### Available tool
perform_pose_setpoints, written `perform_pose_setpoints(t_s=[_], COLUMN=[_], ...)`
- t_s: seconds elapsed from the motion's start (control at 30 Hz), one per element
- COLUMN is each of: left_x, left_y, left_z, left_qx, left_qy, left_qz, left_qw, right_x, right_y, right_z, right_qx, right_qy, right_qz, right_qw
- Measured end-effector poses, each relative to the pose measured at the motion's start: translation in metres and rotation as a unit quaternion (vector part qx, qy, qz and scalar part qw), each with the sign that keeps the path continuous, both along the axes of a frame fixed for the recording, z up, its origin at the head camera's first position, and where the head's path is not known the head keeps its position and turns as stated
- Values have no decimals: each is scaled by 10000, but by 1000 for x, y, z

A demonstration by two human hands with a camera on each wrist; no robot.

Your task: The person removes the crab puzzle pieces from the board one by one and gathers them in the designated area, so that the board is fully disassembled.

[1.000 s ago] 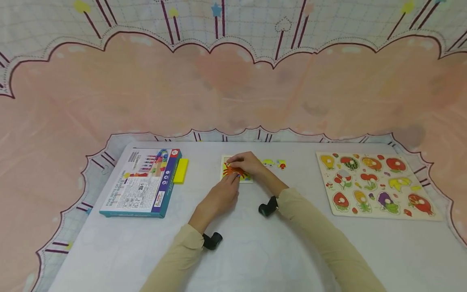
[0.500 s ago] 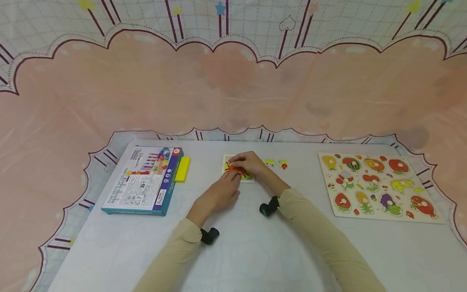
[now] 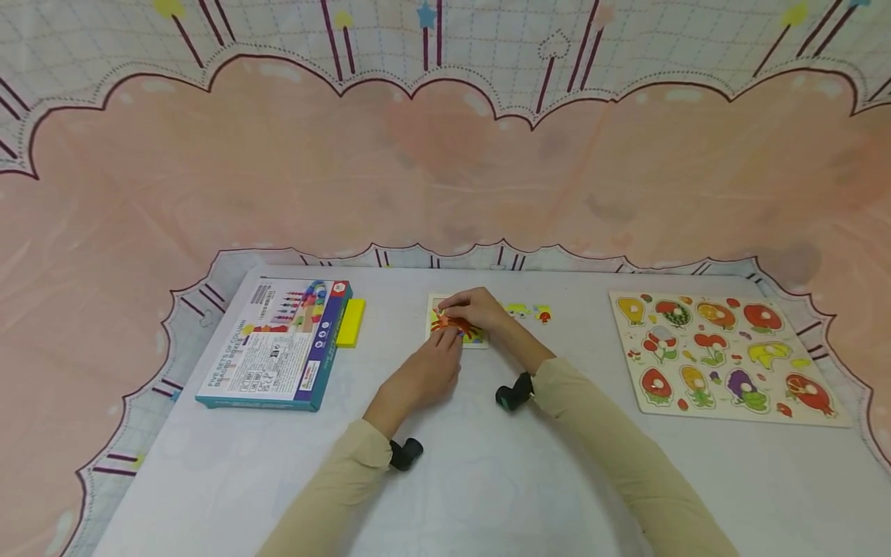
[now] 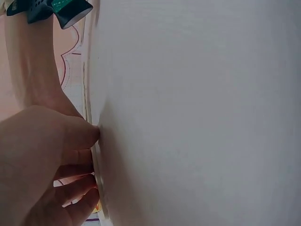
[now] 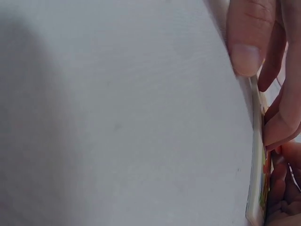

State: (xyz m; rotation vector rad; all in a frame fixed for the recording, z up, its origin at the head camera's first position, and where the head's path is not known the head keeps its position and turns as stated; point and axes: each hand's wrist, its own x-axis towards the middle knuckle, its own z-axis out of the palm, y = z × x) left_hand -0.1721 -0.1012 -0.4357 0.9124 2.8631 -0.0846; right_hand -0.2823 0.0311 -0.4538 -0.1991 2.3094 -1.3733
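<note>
A small square puzzle board point(image 3: 476, 346) with an orange crab picture point(image 3: 465, 322) lies flat near the middle of the white table. My left hand point(image 3: 426, 373) holds its near side. In the left wrist view, the left thumb meets the board's edge point(image 4: 99, 179), with bent fingers over the top. From the far right, my right hand point(image 3: 476, 309) reaches across the board. The right wrist view has its fingertips point(image 5: 272, 137) on the board's face and its thumb point(image 5: 247, 59) at the edge. Both hands cover part of the picture.
Loose colourful puzzle pieces point(image 3: 517, 311) lie just right of the board. At left is a flat toy box point(image 3: 274, 348) with a yellow block point(image 3: 351, 322) beside it. A larger fruit puzzle board point(image 3: 727, 356) lies at right. A patterned curtain point(image 3: 445, 170) hangs behind.
The head view has shifted slightly, so everything appears a little further right. Both hands stay on the puzzle board with only slight finger and wrist movement.
</note>
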Motion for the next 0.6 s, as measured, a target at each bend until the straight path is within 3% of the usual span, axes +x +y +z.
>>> perform_pose_setpoints(t_s=[0.23,0.6], left_x=[4,4], left_y=[0,3], left_z=[0,0], left_qx=[5,-77], left_qy=[218,-119], left_qz=[-43,137], left_qw=[9998,9998], right_x=[-2,-6], right_y=[0,0], right_z=[0,0], right_qx=[96,258], right_qy=[-7,-53], right_qz=[130,401], right_qw=[9999,9988])
